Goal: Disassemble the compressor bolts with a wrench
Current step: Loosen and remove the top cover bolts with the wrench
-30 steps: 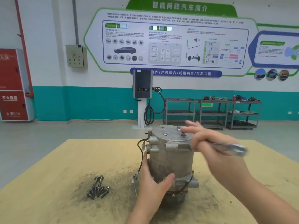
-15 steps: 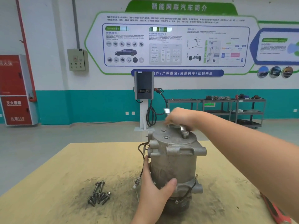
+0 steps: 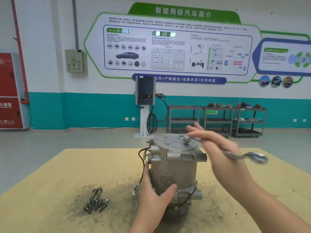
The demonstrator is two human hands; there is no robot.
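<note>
Our left hand (image 3: 154, 197) grips the upright grey metal compressor (image 3: 174, 167) — right hand (image 3: 223, 153) clasps the blurred steel wrench (image 3: 249, 156), fingers partly spread.

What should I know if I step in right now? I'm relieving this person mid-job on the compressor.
Left hand: wrapped round the lower body of the grey cast-metal cylindrical compressor, steadying it upright on the tan wooden table.
Right hand: holds the shiny steel wrench, which is motion-blurred; its far end reaches toward the raised silver bolt on the compressor's top, though I can't tell if it is seated.
Done: a cluster of long dark removed bolts lies on the table left of the compressor.
Left: the raised bolt, standing partly out, and a second bolt head behind it.
</note>
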